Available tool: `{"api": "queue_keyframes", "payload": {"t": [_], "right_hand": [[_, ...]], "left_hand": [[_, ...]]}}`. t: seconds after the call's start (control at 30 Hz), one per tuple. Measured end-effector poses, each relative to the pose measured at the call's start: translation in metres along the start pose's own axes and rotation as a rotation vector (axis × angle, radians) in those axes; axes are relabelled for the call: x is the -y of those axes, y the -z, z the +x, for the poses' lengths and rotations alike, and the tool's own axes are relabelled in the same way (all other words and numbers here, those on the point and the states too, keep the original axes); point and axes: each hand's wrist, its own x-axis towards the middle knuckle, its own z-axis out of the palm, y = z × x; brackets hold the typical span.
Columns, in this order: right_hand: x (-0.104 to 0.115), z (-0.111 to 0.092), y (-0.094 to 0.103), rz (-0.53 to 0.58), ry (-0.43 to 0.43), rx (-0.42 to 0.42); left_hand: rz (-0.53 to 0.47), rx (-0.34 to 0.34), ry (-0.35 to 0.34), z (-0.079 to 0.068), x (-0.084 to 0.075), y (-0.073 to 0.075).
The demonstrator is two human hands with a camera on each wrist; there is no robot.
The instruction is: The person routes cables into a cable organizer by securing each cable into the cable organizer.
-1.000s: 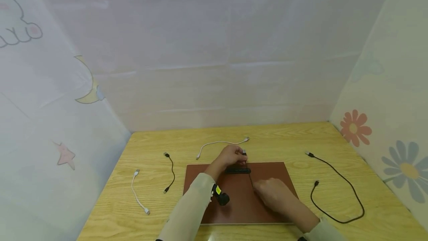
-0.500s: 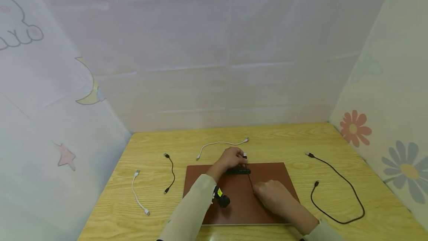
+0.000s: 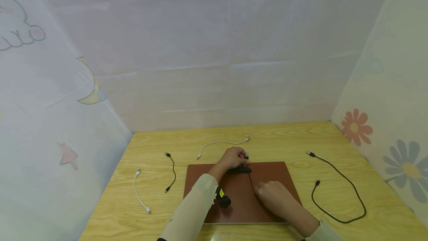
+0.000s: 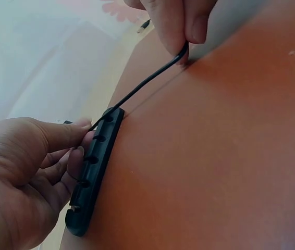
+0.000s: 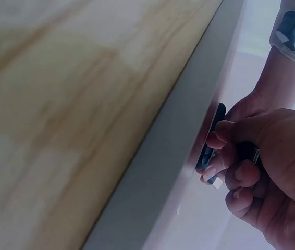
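A black cable holder (image 4: 101, 156) with several slots lies near the far edge of a brown board (image 3: 234, 207). My left hand (image 3: 230, 159) pinches a thin black USB cable (image 4: 147, 82) just beyond the holder, and the cable's plug (image 3: 246, 156) pokes out past the fingers. From there the cable runs over the holder's right end slot, taut and slanting up from the board. My right hand (image 3: 272, 196) grips its nearer stretch with curled fingers, low over the right half of the board. In the right wrist view a metal connector (image 5: 256, 155) shows inside that hand's curl.
Around the board on the wooden table (image 3: 157, 140) lie a white cable (image 3: 220, 142) behind, a short black cable (image 3: 174, 170) and another white cable (image 3: 138, 192) at left, and a long black cable (image 3: 351, 189) at right. Printed cloth walls stand around the table.
My left hand has come slightly down and nearer to the holder, bringing the plug with it. The right hand keeps its hold on the cable, almost still.
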Motion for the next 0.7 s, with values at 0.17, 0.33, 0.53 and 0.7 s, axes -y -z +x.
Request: {"api": "queue_keyframes", "payload": {"t": [0.17, 0.33, 0.53, 0.7], "right_hand": [[0.002, 0.001, 0.002, -0.035, 0.016, -0.001], [0.005, 0.004, 0.003, -0.064, 0.036, -0.015], [0.01, 0.004, 0.001, -0.094, 0.048, -0.007], [0.013, 0.005, 0.0, -0.105, 0.041, 0.004]], "left_hand": [[0.028, -0.007, 0.001, 0.0, 0.0, 0.0], [0.042, -0.015, 0.01, 0.001, 0.0, 0.001], [0.056, -0.001, -0.008, 0.0, 0.001, 0.001], [0.061, 0.004, -0.007, -0.002, 0.0, 0.001]]}}
